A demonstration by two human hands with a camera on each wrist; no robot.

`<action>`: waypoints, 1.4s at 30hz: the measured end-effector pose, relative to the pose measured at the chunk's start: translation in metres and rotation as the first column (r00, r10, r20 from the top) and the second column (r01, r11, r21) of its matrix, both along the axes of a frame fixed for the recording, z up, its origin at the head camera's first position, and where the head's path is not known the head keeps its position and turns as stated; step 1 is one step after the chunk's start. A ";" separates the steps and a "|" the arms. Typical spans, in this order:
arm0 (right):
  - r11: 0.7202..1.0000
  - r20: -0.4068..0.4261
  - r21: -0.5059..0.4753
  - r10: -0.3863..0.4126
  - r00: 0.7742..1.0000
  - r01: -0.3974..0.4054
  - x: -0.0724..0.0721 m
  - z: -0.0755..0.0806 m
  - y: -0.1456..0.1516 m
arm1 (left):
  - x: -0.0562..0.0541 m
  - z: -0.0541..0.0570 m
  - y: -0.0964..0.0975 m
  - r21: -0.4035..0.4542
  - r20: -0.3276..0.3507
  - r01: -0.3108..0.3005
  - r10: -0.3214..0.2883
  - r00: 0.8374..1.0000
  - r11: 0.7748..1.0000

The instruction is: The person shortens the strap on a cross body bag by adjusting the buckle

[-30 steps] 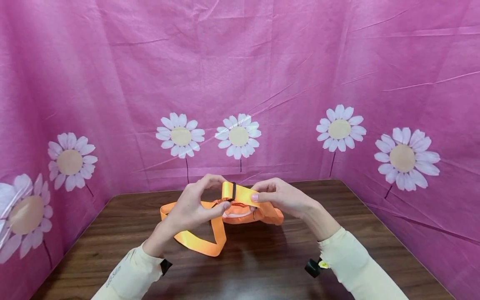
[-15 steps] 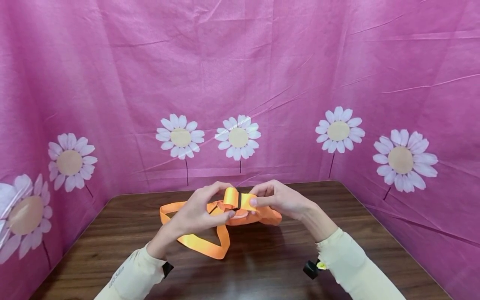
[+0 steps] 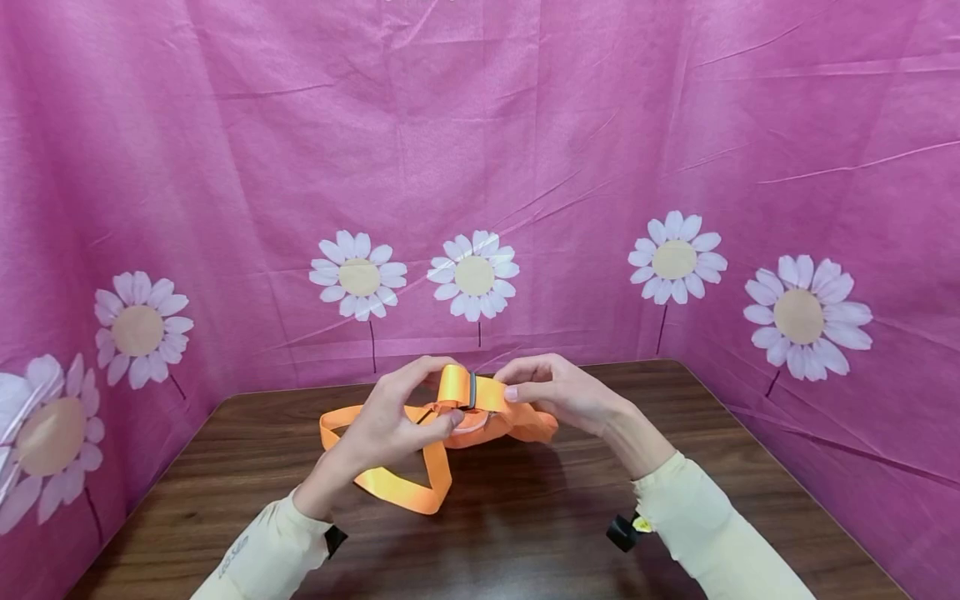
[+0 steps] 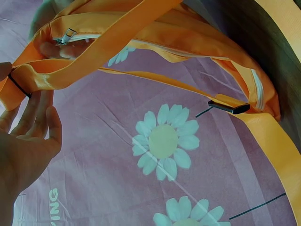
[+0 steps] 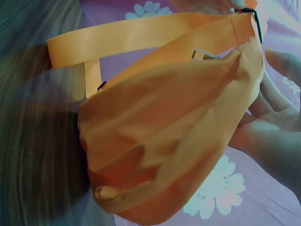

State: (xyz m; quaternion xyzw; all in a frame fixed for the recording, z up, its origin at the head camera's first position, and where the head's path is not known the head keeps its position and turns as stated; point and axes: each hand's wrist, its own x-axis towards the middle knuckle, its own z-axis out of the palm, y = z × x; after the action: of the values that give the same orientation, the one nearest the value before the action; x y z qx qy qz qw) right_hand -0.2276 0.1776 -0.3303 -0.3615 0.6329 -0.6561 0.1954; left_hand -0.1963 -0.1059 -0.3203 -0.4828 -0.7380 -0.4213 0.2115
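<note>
An orange waist bag [image 3: 491, 432] with a white-edged zip hangs below both hands, above the table. Its orange strap [image 3: 401, 490] loops out to the left. A black slide buckle [image 3: 472, 390] sits on the strap between the hands, with a short strap loop left of it. My left hand [image 3: 382, 421] pinches the strap at this buckle, thumb below and fingers above. Right of the buckle, my right hand [image 3: 570, 396] pinches the strap between thumb and fingers. In the left wrist view, a metal zip pull [image 4: 66, 35] and a second black buckle [image 4: 229, 107] show.
A dark wood-grain table [image 3: 525, 517] lies beneath the hands. Pink cloth [image 3: 480, 125] printed with white daisies closes off the back and both sides. Dark wrist devices [image 3: 622, 533] sit at the cuffs of the pale sleeves.
The buckle dips slightly to the right, then comes back up and left. The strap loop left of it looks a little wider than one second ago. Both hands keep their pinch.
</note>
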 end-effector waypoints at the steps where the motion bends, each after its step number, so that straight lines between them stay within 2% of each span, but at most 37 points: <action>1: 1.000 0.000 -0.008 -0.013 1.000 0.013 -0.001 -0.001 0.000 | 0.000 0.000 0.000 0.006 -0.010 -0.009 0.009 1.000 1.000; 4: 0.998 -0.016 -0.013 -0.058 0.998 0.058 -0.002 -0.002 0.000 | -0.001 0.000 -0.001 0.008 -0.004 -0.019 0.019 1.000 1.000; 9: 0.996 -0.040 -0.017 -0.093 0.995 0.093 0.000 0.000 -0.003 | -0.002 -0.004 0.000 -0.034 0.053 -0.002 0.004 0.999 0.999; 17: 0.988 -0.022 -0.001 -0.153 0.988 0.153 0.008 0.003 -0.013 | -0.002 -0.008 0.006 -0.061 0.058 0.024 -0.021 0.998 0.998; 24: 0.977 -0.003 0.067 -0.202 0.979 0.202 0.016 0.006 -0.019 | 0.000 -0.011 0.011 -0.096 0.012 -0.012 0.014 1.000 0.995; 27: 0.970 0.017 0.078 -0.234 0.972 0.232 0.019 0.008 -0.022 | -0.001 -0.013 0.012 -0.120 0.016 -0.028 0.030 0.999 0.992; 31: 0.964 0.068 0.072 -0.259 0.963 0.255 0.019 0.011 -0.024 | -0.005 -0.015 0.011 -0.152 0.004 -0.054 0.055 0.998 0.987; 33: 0.963 0.083 0.072 -0.265 0.961 0.259 0.018 0.012 -0.024 | -0.006 -0.015 0.010 -0.165 -0.020 -0.062 0.060 0.998 0.984; 37: 0.957 0.092 0.054 -0.288 0.953 0.284 0.016 0.013 -0.020 | -0.006 -0.013 0.007 -0.206 -0.091 -0.120 0.103 0.990 0.971; 40: 0.949 0.112 0.015 -0.315 0.943 0.315 0.015 0.013 -0.017 | -0.006 -0.012 0.003 -0.238 -0.119 -0.165 0.140 0.983 0.957; 42: 0.941 0.137 -0.017 -0.331 0.934 0.337 0.016 0.014 -0.013 | -0.007 -0.012 0.000 -0.241 -0.121 -0.158 0.132 0.984 0.957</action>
State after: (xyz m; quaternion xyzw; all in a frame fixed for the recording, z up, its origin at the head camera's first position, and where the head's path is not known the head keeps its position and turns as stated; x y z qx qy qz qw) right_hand -0.2120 0.1645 -0.3161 -0.2084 0.6574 -0.7149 0.1151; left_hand -0.2037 -0.1063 -0.3326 -0.4711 -0.8068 -0.2828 0.2172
